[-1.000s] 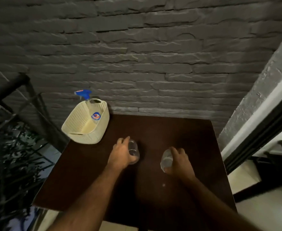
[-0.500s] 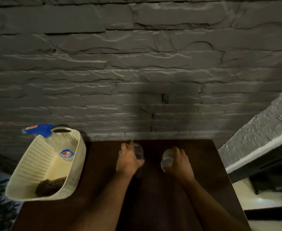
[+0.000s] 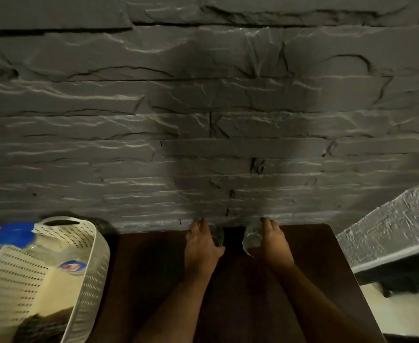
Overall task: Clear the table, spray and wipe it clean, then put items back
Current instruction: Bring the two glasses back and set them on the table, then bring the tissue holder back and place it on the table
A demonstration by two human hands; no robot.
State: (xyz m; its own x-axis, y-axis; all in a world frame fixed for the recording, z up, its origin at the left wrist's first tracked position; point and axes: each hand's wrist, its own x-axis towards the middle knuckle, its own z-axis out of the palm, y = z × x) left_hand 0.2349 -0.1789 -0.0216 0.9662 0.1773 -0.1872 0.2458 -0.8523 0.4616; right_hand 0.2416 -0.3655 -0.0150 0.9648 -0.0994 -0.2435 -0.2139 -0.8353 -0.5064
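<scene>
Two clear glasses stand at the far edge of the dark brown table (image 3: 312, 258), close to the stone wall. My left hand (image 3: 201, 246) grips the left glass (image 3: 217, 235) from its left side. My right hand (image 3: 271, 243) grips the right glass (image 3: 251, 237) from its right side. At the table's left a cream perforated basket (image 3: 89, 263) holds a spray bottle (image 3: 17, 235) with a blue trigger head and a dark cloth (image 3: 42, 326) at its bottom.
A grey rough stone wall (image 3: 203, 120) rises directly behind the table's far edge. On the right a textured grey wall corner (image 3: 389, 231) comes close to the table, with pale floor below it.
Both hands have carried the glasses from the table's middle to its far edge by the wall. My head has come closer, so the basket now sits low at the left.
</scene>
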